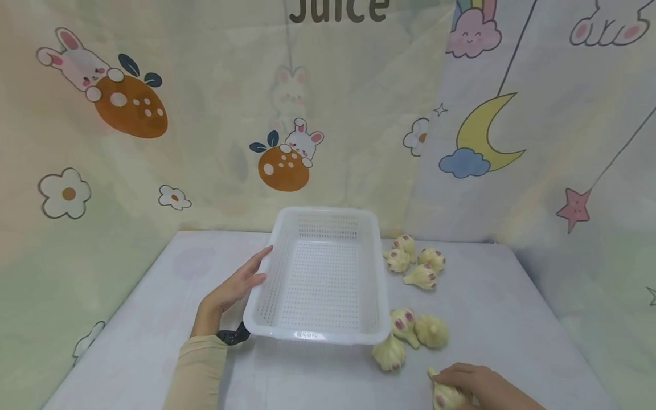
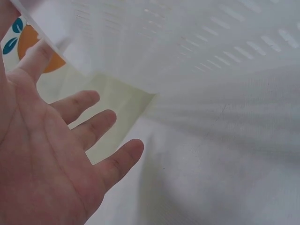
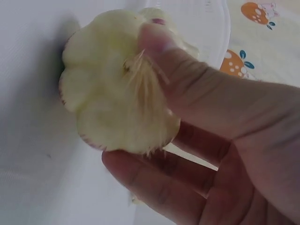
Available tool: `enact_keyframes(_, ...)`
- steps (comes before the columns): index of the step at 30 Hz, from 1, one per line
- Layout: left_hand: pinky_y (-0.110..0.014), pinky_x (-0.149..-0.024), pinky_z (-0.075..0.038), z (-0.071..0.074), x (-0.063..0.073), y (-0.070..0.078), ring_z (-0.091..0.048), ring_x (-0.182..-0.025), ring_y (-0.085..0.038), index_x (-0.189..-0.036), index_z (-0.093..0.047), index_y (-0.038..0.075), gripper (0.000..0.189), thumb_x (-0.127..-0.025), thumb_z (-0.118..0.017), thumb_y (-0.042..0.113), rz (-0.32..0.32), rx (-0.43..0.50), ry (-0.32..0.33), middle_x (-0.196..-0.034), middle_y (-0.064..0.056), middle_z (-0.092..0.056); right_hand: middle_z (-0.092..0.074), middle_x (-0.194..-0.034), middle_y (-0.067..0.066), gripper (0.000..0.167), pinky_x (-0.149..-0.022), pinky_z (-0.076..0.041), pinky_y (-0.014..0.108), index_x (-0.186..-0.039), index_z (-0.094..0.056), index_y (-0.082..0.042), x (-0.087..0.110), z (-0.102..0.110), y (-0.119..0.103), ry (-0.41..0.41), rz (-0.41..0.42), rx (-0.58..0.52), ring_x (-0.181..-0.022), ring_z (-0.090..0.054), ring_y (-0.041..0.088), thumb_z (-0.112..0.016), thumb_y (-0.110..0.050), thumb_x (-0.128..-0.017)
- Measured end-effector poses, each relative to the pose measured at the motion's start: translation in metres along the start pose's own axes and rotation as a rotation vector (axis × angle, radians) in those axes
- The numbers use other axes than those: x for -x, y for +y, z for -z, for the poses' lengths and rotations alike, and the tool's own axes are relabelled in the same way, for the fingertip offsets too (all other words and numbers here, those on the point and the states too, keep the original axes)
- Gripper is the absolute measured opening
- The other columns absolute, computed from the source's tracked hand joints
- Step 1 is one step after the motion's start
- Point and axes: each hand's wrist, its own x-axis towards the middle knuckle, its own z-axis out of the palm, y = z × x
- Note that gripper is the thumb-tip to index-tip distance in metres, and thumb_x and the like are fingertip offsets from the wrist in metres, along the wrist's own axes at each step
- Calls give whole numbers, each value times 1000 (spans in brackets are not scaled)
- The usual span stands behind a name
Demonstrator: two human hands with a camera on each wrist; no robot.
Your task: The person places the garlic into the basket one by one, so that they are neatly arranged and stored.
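Observation:
A white perforated plastic basket [image 1: 320,285] stands in the middle of the table with nothing in it. My left hand [image 1: 233,290] touches the basket's left rim; in the left wrist view its fingers [image 2: 124,161] are spread and mostly straight beside the basket wall [image 2: 206,42]. At the near right my right hand [image 1: 479,384] grips a pale garlic bulb [image 1: 445,396]. The right wrist view shows the thumb on top of this bulb [image 3: 103,79] and the fingers beneath, its root tuft facing the camera.
Three garlic bulbs [image 1: 431,331] lie close together by the basket's near right corner. Several more bulbs [image 1: 422,277] lie farther back on the right. The white-covered table [image 1: 492,296] meets a cartoon-printed cloth [image 1: 359,171] at the back and sides.

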Motion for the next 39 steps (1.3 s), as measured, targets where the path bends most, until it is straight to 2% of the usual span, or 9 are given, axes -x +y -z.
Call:
enact_keyframes(4,-70,-108,-11,0,-1,-4,-6,-147,-36,-150,-20,39,65,-95,-53,27,3,1,2,-161,-1,-8,-67,-113,-1,44,-75,-51,22,-122,-64,-14,1,-2,-3,6,-21,13,-99,-59,2,-63,-40,-87)
enact_keyframes(10,-70,-108,-9,2,-3,-10,-5,-147,-36,-150,-20,38,66,-95,-54,28,15,-17,-1,-161,-1,-8,-67,-110,-2,51,-74,-51,25,-122,-64,-14,2,-6,-8,-12,-124,-11,-94,-58,0,-65,-47,-83)
enact_keyframes(14,-70,-108,-10,3,-4,-11,-6,-147,-36,-151,-19,37,66,-95,-54,27,9,-13,-20,-161,-2,-7,-66,-107,-3,52,-71,-50,23,-123,-63,-10,3,-9,-12,1,-100,-61,-90,-56,-4,-66,-44,-84)
enact_keyframes(20,-66,-110,-11,5,-10,-7,-14,-146,-33,-150,-21,38,65,-96,-54,24,-15,33,8,-160,0,-12,-64,-112,-9,58,-74,-51,21,-125,-62,-18,-3,-1,-25,36,-150,-101,-96,-56,-5,-65,-54,-79)
enact_keyframes(23,-65,-111,-14,5,-10,-5,-19,-144,-33,-150,-21,37,65,-96,-53,22,-12,56,10,-160,-1,-13,-64,-114,-6,60,-75,-52,22,-124,-62,-19,-6,4,-33,57,-119,-64,-99,-57,-3,-63,-56,-78)
enact_keyframes(27,-66,-111,-13,3,-8,-4,-14,-146,-33,-151,-21,34,65,-96,-54,21,-13,45,-2,-160,0,-12,-65,-113,-8,57,-74,-52,21,-124,-63,-20,-8,8,-42,55,-127,-81,-94,-57,-6,-64,-54,-78)
enact_keyframes(32,-67,-110,-15,6,-6,-1,-11,-147,-34,-150,-24,33,66,-95,-56,19,-22,7,9,-160,0,-14,-66,-115,-2,56,-70,-53,22,-124,-63,-18,-12,19,-54,196,8,-14,-91,-58,-4,-65,-50,-78)
enact_keyframes(36,-65,-111,-16,6,-4,-1,-12,-147,-33,-150,-25,31,65,-95,-57,20,-26,10,7,-160,0,-15,-67,-118,-5,57,-73,-54,22,-124,-63,-21,-21,30,-68,283,50,-4,-96,-59,-3,-66,-52,-76)
enact_keyframes(39,-64,-111,-15,5,-4,0,-10,-147,-32,-150,-26,31,64,-95,-57,22,-30,15,9,-160,0,-15,-67,-118,-7,54,-76,-55,23,-122,-64,-22,-32,36,-76,362,98,-5,-104,-60,-1,-71,-46,-74)
